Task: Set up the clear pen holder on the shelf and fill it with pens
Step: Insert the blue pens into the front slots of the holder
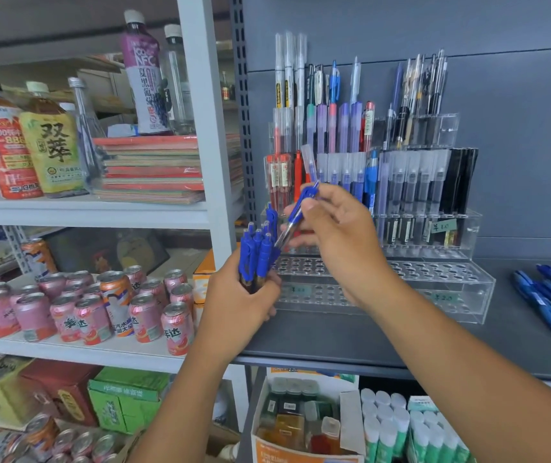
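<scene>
From the head view, the clear pen holder (461, 279) stands on the dark shelf (334, 342), toward the shelf's left end and close to its back panel. Its stepped rows fall toward the shelf's front edge. The back rows are packed with upright pens, and the two front rows show open holes that look unfilled. The right hand (340, 238) hangs over the left part of those front rows. Its thumb and fingers (310, 207) pinch a single blue pen (295, 212) near mid-barrel. The pen's long axis is slanted: the clip end points up toward the back panel, and the writing end points down and left toward the other hand. The empty holes lie just below and a little in front of this hand, so the coming move probably turns on swinging the pen upright, tip down, over one hole. The right hand is the nearer one to the holder. The left hand (240, 295) sits at the holder's left front corner, above the shelf's left edge. Its fingers are curled tight around a bundle of blue pens (257, 255) held upright, clip ends up. Whether the bundle touches the holder cannot be told. More loose blue pens (547, 299) lie flat near the shelf's right end, well apart from both hands.
</scene>
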{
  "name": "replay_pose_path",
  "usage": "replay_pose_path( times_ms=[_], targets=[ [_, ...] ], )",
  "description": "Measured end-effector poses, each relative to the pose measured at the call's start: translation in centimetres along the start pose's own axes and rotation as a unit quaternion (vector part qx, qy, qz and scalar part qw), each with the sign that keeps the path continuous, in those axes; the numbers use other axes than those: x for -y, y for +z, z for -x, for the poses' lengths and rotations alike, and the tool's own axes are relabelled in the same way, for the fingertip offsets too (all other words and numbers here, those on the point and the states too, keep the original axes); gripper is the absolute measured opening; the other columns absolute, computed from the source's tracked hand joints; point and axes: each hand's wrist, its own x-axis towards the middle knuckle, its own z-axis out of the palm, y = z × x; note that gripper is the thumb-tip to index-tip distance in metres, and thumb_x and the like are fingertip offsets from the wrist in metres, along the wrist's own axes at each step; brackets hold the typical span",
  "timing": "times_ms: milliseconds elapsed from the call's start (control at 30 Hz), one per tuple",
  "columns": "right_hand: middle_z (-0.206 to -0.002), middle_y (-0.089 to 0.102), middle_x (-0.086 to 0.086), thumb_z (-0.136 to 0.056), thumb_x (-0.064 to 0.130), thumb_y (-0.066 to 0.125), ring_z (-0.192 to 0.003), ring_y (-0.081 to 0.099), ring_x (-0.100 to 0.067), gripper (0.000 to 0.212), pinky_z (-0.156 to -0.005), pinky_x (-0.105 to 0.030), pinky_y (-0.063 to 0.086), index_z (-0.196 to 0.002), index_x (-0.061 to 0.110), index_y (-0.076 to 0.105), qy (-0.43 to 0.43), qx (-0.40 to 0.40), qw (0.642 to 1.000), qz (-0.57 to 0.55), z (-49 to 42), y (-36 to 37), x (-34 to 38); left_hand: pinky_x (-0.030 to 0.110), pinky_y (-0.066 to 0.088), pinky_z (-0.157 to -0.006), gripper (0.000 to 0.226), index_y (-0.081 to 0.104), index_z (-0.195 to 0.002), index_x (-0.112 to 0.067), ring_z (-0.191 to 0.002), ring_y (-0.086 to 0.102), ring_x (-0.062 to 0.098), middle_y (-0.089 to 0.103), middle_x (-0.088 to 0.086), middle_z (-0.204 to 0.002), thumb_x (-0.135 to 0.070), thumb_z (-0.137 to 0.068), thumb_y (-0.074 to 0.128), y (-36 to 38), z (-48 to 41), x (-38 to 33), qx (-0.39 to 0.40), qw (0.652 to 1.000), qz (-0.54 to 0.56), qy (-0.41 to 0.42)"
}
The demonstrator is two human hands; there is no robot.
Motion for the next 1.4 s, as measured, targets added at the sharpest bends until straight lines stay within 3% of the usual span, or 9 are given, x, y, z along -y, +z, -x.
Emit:
replay_pose_path(
  times_ms=[133,267,433,533,667,867,1000,1267,1400],
  targets=[
    [-0.101,0.069,-0.008,-0.102,0.014,0.05,-0.076,0.07,-0.021,0.037,-0.063,-0.032,0.06,-0.139,0.011,0.045,-0.02,-0.024,0.999,0.021,-1.5,0.1,1.3,0.027,0.046,-0.045,0.022,0.056,-0.09,-0.025,-0.041,0.055,0.021,0.059,0.016,-0.055,-0.004,-0.089,0.064,0.0,0.0,-0.2,0.009,1.0,0.008,-0.003],
    [-0.098,0.068,-0.007,-0.102,0.013,0.049,-0.074,0.069,-0.029,0.037,-0.067,-0.046,0.06,-0.137,0.024,0.043,-0.061,-0.021,0.993,0.096,-2.6,0.1,1.9,0.033,0.046,-0.04,0.018,0.052,-0.096,-0.018,-0.039,0.051,0.023,0.054,0.016,-0.055,-0.012,-0.089,0.068,0.1,-0.1,-0.3,-0.005,0.999,0.036,-0.019],
    [-0.093,0.06,0.002,-0.102,0.013,0.048,-0.079,0.064,-0.032,0.038,-0.066,-0.05,0.056,-0.137,0.028,0.044,-0.099,-0.034,0.98,0.172,-3.4,0.0,1.4,0.032,0.046,-0.043,0.018,0.052,-0.093,-0.022,-0.04,0.052,0.022,0.054,0.009,-0.054,-0.008,-0.091,0.062,0.0,0.0,-0.3,0.008,0.999,0.029,-0.015],
    [-0.092,0.058,0.007,-0.102,0.014,0.049,-0.079,0.062,-0.03,0.038,-0.068,-0.05,0.056,-0.136,0.03,0.046,-0.108,-0.042,0.976,0.182,-3.6,-0.1,1.2,0.029,0.045,-0.043,0.018,0.054,-0.087,-0.023,-0.041,0.052,0.019,0.055,0.01,-0.054,-0.007,-0.091,0.063,0.0,0.2,-0.3,0.01,1.0,0.018,-0.016],
    [-0.091,0.059,0.013,-0.101,0.014,0.05,-0.082,0.063,-0.016,0.039,-0.073,-0.048,0.058,-0.135,0.033,0.047,-0.124,-0.043,0.974,0.186,-3.7,0.1,0.8,0.029,0.05,-0.045,0.015,0.058,-0.088,-0.027,-0.044,0.057,0.017,0.058,0.008,-0.057,-0.014,-0.091,0.065,0.1,0.2,-0.2,0.017,1.0,-0.004,-0.007],
    [-0.083,0.058,0.006,-0.1,0.012,0.051,-0.075,0.061,-0.018,0.037,-0.077,-0.048,0.056,-0.133,0.03,0.051,-0.13,-0.025,0.97,0.204,-3.7,0.4,-0.1,0.029,0.048,-0.043,0.011,0.057,-0.086,-0.027,-0.043,0.055,0.016,0.061,0.014,-0.063,-0.02,-0.093,0.062,0.0,-0.1,0.0,-0.007,1.0,-0.022,0.002],
    [-0.086,0.058,0.01,-0.1,0.012,0.052,-0.074,0.057,-0.007,0.038,-0.073,-0.048,0.057,-0.13,0.033,0.055,-0.123,-0.011,0.97,0.208,-3.7,0.6,-0.6,0.03,0.048,-0.045,0.01,0.057,-0.088,-0.028,-0.042,0.054,0.015,0.06,0.015,-0.062,-0.022,-0.095,0.06,0.0,0.0,0.2,-0.009,0.999,-0.033,0.011],
    [-0.094,0.059,0.014,-0.099,0.012,0.054,-0.08,0.062,-0.01,0.038,-0.073,-0.042,0.059,-0.13,0.034,0.055,-0.107,-0.005,0.97,0.218,-3.1,0.9,-1.0,0.027,0.048,-0.049,0.013,0.058,-0.094,-0.035,-0.044,0.055,0.014,0.059,0.013,-0.062,-0.023,-0.094,0.06,0.1,-0.1,0.5,-0.006,0.999,-0.038,0.021],
    [-0.107,0.061,0.012,-0.098,0.011,0.055,-0.089,0.061,-0.004,0.038,-0.085,-0.031,0.057,-0.133,0.028,0.055,-0.102,0.014,0.965,0.243,-3.0,0.8,-1.1,0.026,0.048,-0.049,0.011,0.06,-0.098,-0.033,-0.044,0.056,0.014,0.059,0.012,-0.062,-0.022,-0.094,0.06,0.1,-0.2,0.6,-0.003,0.999,-0.041,0.024]
  ],
)
